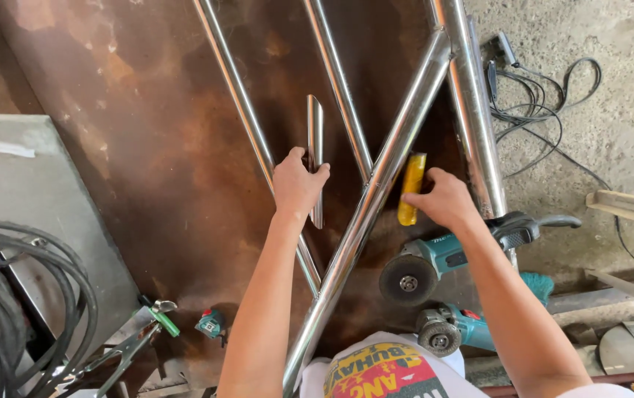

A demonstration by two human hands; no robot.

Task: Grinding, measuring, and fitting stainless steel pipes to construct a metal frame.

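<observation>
My left hand point(297, 184) grips a short shiny steel tube piece point(315, 140) with angled ends, holding it upright on the rusty brown steel plate point(162, 147). My right hand point(442, 199) holds a yellow tool point(410, 188), pressing it beside a long diagonal steel tube point(383, 177). That tube belongs to a welded frame of several polished tubes point(472, 110) lying across the plate.
Two teal angle grinders point(435, 258) point(453, 328) lie at the lower right. Black cables point(538, 96) trail over the concrete at top right. A coil of thick black cable point(7, 295) sits at left, and green-handled locking pliers point(151, 324) lie nearby.
</observation>
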